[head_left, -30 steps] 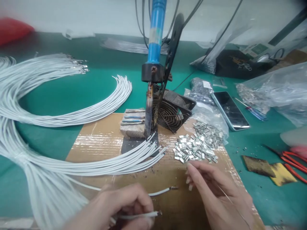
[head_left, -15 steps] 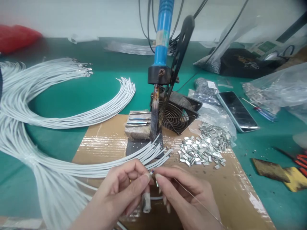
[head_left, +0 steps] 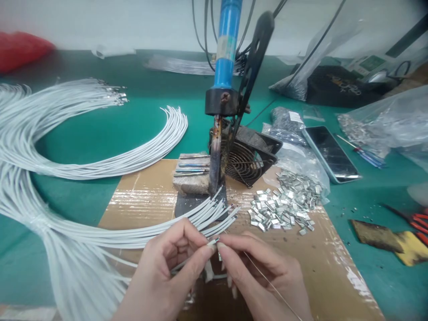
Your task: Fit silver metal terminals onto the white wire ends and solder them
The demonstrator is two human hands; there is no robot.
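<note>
Between thumb and index finger, my left hand (head_left: 180, 263) pinches a white cable (head_left: 211, 242) close to its stripped end, where small coloured conductors show. My right hand (head_left: 259, 272) is closed too, its thumb and index fingertips touching those conductors. A thin solder wire (head_left: 267, 273) runs through the right hand and trails to the lower right. Just under the right fingertips a small shiny metal connector (head_left: 220, 256) is partly visible; the fingers hide most of it. Behind the hands lies a bundle of white cables (head_left: 150, 234) with their ends fanned out.
A blue-handled soldering iron (head_left: 223, 67) points down in a stand beyond the hands, beside a black fan (head_left: 245, 160). Loose metal connectors (head_left: 281, 205) are heaped on the cardboard (head_left: 140, 196). A phone (head_left: 331, 154), red-handled pliers (head_left: 419, 227) and a yellow sponge (head_left: 411, 249) lie rightward.
My left hand has shifted slightly right and turned, so more of the cable end shows between its fingertips. The right hand stays almost in place, and the view has moved a little.
</note>
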